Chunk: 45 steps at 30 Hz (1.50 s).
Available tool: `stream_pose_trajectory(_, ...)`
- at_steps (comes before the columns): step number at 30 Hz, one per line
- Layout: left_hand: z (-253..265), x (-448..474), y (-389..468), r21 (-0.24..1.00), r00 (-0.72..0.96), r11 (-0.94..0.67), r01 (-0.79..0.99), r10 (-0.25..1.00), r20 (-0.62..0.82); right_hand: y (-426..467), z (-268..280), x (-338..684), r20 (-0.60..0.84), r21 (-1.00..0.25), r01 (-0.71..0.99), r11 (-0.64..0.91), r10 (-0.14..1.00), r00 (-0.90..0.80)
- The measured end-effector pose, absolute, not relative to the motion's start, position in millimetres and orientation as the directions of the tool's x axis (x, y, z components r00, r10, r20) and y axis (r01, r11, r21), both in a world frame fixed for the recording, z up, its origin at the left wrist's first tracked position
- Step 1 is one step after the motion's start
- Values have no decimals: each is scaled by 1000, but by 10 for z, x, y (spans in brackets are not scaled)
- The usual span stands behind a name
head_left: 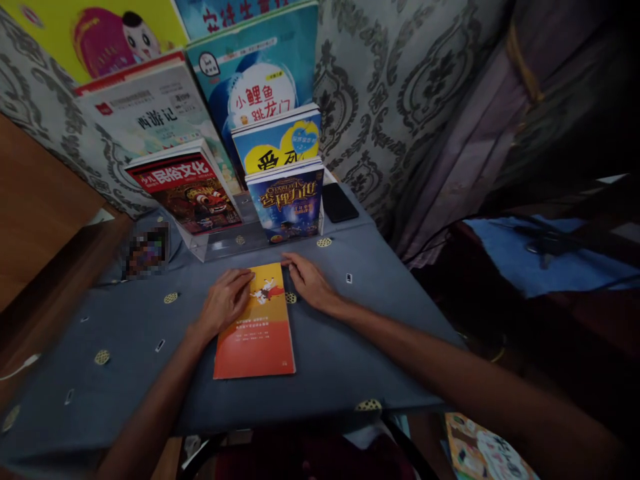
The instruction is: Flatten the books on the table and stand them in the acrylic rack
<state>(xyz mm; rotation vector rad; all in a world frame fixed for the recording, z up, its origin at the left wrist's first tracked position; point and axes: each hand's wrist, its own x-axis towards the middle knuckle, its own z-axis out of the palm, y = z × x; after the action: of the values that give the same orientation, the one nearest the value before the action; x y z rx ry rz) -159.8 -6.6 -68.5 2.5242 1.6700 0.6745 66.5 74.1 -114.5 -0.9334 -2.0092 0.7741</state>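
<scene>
An orange and yellow book (pixel 263 333) lies flat on the cloth-covered table in front of me. A small white and red picture shows on its upper part, with lines of small white print below. My left hand (pixel 226 301) rests over the book's upper left edge, fingers laid on the cover. Beside the upper right corner lies my right hand (pixel 309 283), its index finger stretched towards the corner and the other fingers loosely bent. Neither hand grasps the book. Whether the right fingertip touches it I cannot tell.
Behind the book, a clear stand (pixel 220 245) holds upright books in tiers, including a red one (pixel 193 190) and a dark blue one (pixel 287 203). A black phone (pixel 340 202) lies to their right. A blurred-out item (pixel 147 252) sits left. A curtain (pixel 450 120) hangs at right.
</scene>
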Motion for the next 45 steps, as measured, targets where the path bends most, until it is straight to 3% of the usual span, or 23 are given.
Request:
stream_pose_trajectory(11,-681,-1262,238,171,499,-557,813,817,289,744,-1134,682,437,-754,314,578,797,-417)
stream_pose_trajectory(16,-726,-1230,255,188,497,-586,788,787,366,716,-1114,704,508,-710,263,653,734,-451)
stream_pose_trajectory(24,-748,-1233,254,224,492,-596,771,781,385,701,-1087,703,453,-621,364,694,697,-556)
stream_pose_trajectory(34,-764,-1237,250,217,486,-584,782,790,375,736,-1073,697,467,-646,332,687,701,-539)
stream_pose_trajectory(40,-700,-1211,206,104,487,-554,826,794,365,761,-1108,683,495,-670,256,696,677,-545)
stream_pose_trajectory(45,-540,-1002,13,-29,344,-347,937,910,232,792,-1134,685,503,-699,171,694,647,-573)
